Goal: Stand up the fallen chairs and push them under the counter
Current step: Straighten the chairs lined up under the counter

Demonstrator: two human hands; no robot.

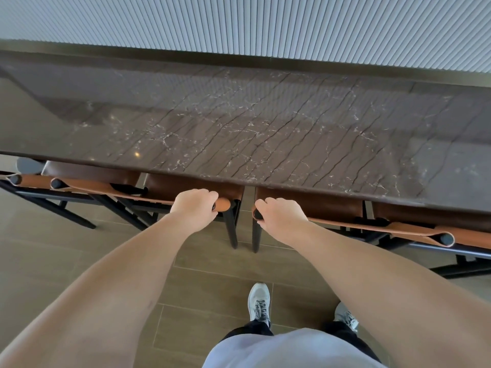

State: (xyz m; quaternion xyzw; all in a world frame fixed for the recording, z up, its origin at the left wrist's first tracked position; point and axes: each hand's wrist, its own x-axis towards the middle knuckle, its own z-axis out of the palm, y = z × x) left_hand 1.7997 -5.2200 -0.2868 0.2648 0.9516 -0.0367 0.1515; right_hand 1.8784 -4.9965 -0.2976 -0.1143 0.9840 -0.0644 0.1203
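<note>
Furthest left of the fingers, a chair and its neighbour stand upright with their seats tucked beneath the counter, so that end looks finished. The left hand curls down over the right end of the tan leather top rail of the left-centre chair; its fingers wrap the rail on the counter side, a grip suited to shoving the chair straight in. Just right of those fingers a narrow gap separates the two chairs' dark legs. The right hand grips the left end of the right-centre chair rail in the same way, fingers folded over it. Holding neighbouring corners probably lets both chairs slide in together. Beyond it, a further chair sits under the counter edge.
</note>
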